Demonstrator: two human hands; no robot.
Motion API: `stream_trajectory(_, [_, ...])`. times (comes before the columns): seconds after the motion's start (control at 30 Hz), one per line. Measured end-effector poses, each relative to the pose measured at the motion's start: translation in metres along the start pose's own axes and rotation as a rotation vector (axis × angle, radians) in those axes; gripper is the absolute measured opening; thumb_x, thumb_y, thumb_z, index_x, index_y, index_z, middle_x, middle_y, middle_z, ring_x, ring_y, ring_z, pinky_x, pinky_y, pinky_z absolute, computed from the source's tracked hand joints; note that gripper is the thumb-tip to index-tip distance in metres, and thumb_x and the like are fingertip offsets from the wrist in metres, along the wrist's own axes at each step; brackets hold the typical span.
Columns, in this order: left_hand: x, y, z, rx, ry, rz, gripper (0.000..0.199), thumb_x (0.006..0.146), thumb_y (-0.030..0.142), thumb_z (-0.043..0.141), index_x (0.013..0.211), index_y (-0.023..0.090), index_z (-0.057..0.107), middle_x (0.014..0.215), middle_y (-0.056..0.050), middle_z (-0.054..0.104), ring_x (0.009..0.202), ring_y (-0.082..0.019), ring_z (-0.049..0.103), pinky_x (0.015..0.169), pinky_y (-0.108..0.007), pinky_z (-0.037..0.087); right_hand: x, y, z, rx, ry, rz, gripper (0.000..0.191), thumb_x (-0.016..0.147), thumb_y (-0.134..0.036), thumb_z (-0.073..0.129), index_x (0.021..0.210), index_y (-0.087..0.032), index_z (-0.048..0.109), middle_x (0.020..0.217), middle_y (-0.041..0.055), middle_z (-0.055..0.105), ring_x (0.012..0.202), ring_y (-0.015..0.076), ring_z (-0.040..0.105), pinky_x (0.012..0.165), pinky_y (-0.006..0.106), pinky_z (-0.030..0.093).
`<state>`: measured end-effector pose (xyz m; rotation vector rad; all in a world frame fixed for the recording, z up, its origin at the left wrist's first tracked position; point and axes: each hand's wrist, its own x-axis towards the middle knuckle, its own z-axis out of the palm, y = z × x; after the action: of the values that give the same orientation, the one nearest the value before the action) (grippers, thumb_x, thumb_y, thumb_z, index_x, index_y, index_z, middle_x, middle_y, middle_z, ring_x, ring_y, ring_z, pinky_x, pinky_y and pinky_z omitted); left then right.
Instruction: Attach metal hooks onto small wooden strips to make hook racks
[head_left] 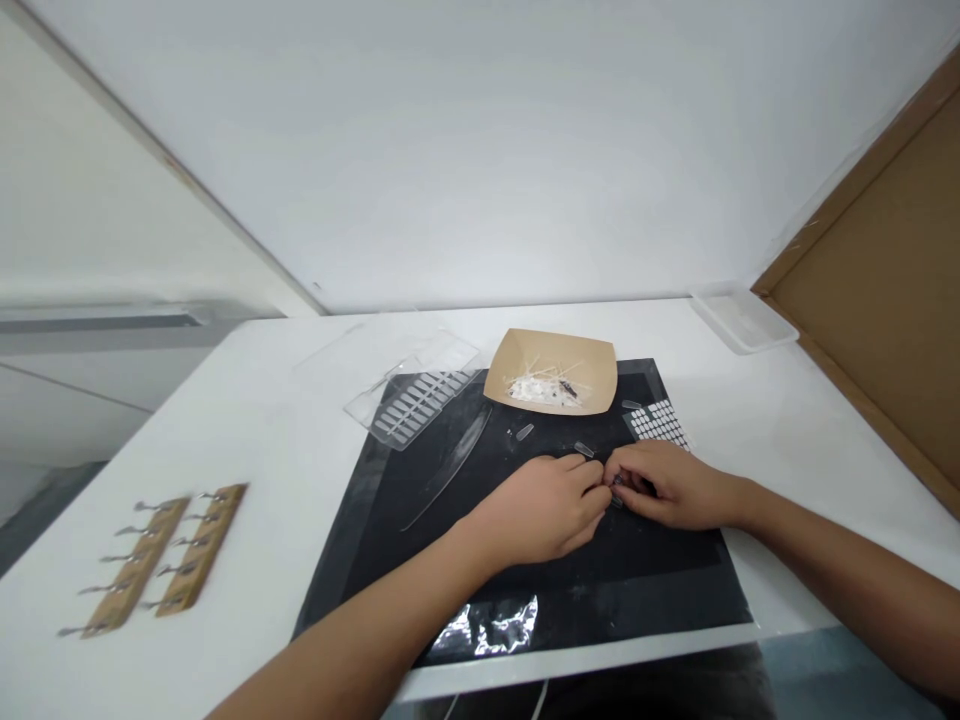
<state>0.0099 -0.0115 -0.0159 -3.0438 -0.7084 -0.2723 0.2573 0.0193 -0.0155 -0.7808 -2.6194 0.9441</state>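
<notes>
My left hand (551, 505) and my right hand (667, 482) meet over the black mat (480, 560), with their fingertips together. Both are closed in a pinch around something small, mostly hidden by the fingers; a bit of it looks dark and shiny. Just behind the left fingers lies a clear nail tip (583, 450). Another nail tip (525, 432) rests farther left on the mat, and one more nail tip (631, 404) is near the back right. A sheet of white adhesive tabs (660, 425) lies behind my right hand, partly covered by it.
A cardboard tray (551, 345) holds white scraps and thin sticks. To its left are a clear case of nail tips (424, 405) and a curved nail file (459, 455). Two wooden strips with metal clips, one strip (139, 570) and another strip (204, 550), stand left. A plastic container (742, 318) sits back right.
</notes>
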Motion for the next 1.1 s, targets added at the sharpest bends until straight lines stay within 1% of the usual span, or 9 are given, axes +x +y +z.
stream_trajectory(0.17, [0.001,0.002,-0.002,-0.043,-0.027,-0.044,0.017,0.104,0.028,0.056,0.102,0.015,0.066,0.099,-0.009,0.069,0.089,-0.024,0.065,0.072,-0.037,0.054,-0.001,0.000,-0.003,0.004,-0.023,0.032,0.008,0.102,-0.024,0.057,0.101,-0.022,0.064,0.079,-0.0007,0.065,0.070,0.0150,0.057,0.067,0.027,0.040])
stream_trajectory(0.3, [0.003,0.004,-0.005,-0.049,-0.055,-0.051,0.016,0.104,0.028,0.055,0.102,0.016,0.066,0.102,-0.009,0.070,0.093,-0.025,0.065,0.074,-0.037,0.054,-0.002,0.001,-0.006,0.016,-0.028,0.050,0.009,0.103,-0.024,0.057,0.104,-0.022,0.066,0.080,-0.0007,0.066,0.070,0.0147,0.057,0.068,0.026,0.042])
stream_trajectory(0.43, [0.004,0.005,-0.006,-0.055,-0.071,-0.071,0.015,0.104,0.028,0.056,0.103,0.016,0.065,0.104,-0.009,0.069,0.093,-0.024,0.065,0.075,-0.036,0.054,-0.003,0.001,-0.009,0.020,-0.032,0.068,0.010,0.104,-0.026,0.056,0.105,-0.021,0.066,0.081,-0.0005,0.066,0.070,0.0145,0.058,0.067,0.026,0.042])
stream_trajectory(0.73, [0.004,0.006,-0.006,-0.040,-0.056,-0.074,0.015,0.104,0.027,0.056,0.103,0.016,0.065,0.101,-0.009,0.068,0.093,-0.025,0.065,0.073,-0.037,0.053,-0.004,0.000,-0.011,0.017,-0.037,0.091,0.011,0.105,-0.027,0.056,0.105,-0.021,0.066,0.081,-0.0005,0.066,0.069,0.0143,0.057,0.067,0.026,0.043])
stream_trajectory(0.93, [0.004,0.008,-0.008,-0.046,-0.077,-0.083,0.016,0.104,0.027,0.055,0.104,0.015,0.066,0.103,-0.010,0.069,0.095,-0.026,0.065,0.076,-0.037,0.053,-0.005,0.001,-0.012,0.018,-0.044,0.102,0.011,0.105,-0.028,0.057,0.106,-0.022,0.066,0.081,-0.0007,0.065,0.070,0.0145,0.058,0.067,0.026,0.044])
stream_trajectory(1.1, [0.005,0.009,-0.008,-0.053,-0.066,-0.089,0.015,0.103,0.026,0.057,0.104,0.014,0.066,0.102,-0.011,0.069,0.096,-0.026,0.065,0.078,-0.037,0.054,-0.005,0.000,-0.012,0.027,-0.051,0.120,0.012,0.104,-0.028,0.057,0.107,-0.021,0.066,0.081,-0.0008,0.064,0.069,0.0143,0.057,0.065,0.026,0.043])
